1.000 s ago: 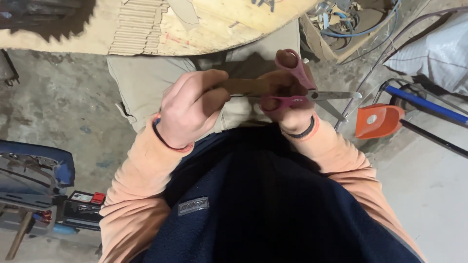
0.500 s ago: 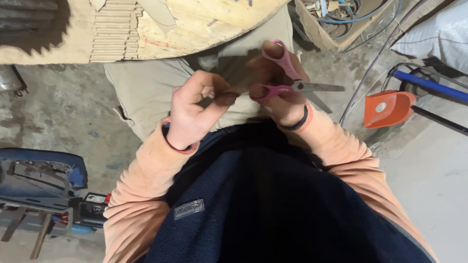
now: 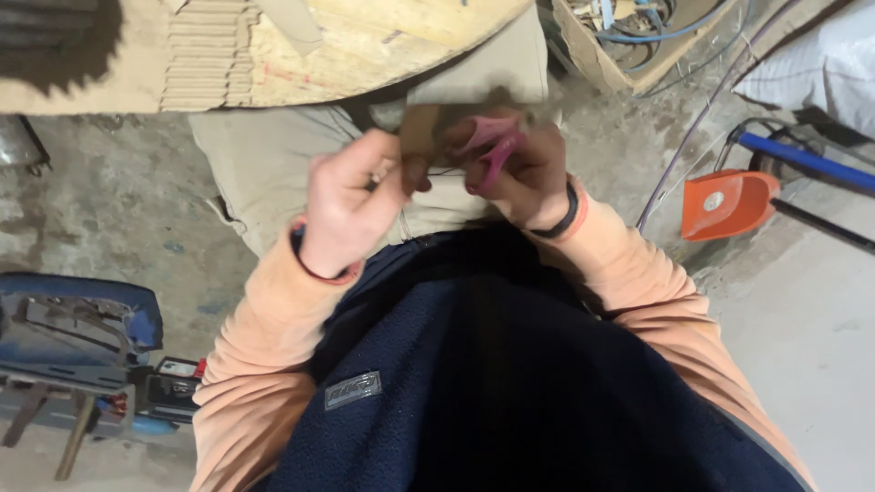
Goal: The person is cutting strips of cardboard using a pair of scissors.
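1. Landmark: the wooden board (image 3: 383, 36) across the top of the view. Its curved lower edge runs just above the person's lap; both hands work in the narrow gap below that edge, w/ little free room upward.
2. More open room lies well below-left of the board: bare concrete floor (image 3: 100, 191) between the lap and a blue power tool (image 3: 77, 319) at the left margin.
3. Right of the board a cardboard box of cables (image 3: 629, 32) sits near its end; further right and lower, an orange plastic piece (image 3: 729, 202) on a black frame, well apart from the hands.
4. Left hand (image 3: 351, 214): below the board's middle, fingers curled, thumb and forefinger pinched on a small brown piece of cardboard (image 3: 421, 137) (blurred, shape approx.).
5. Right hand (image 3: 524, 173): just right of the left hand, closed around the pink scissors (image 3: 492, 146), fingers through the handles. Blades are hidden or blurred, so can't tell whether they're apart.
6. Cardboard piece sits between the two hands, just under the board's edge, touching the scissors area.
7. Count: 2 hands, 1 pair of scissors, 1 cardboard piece, 1 board, 1 box, 1 orange piece, 1 blue tool.
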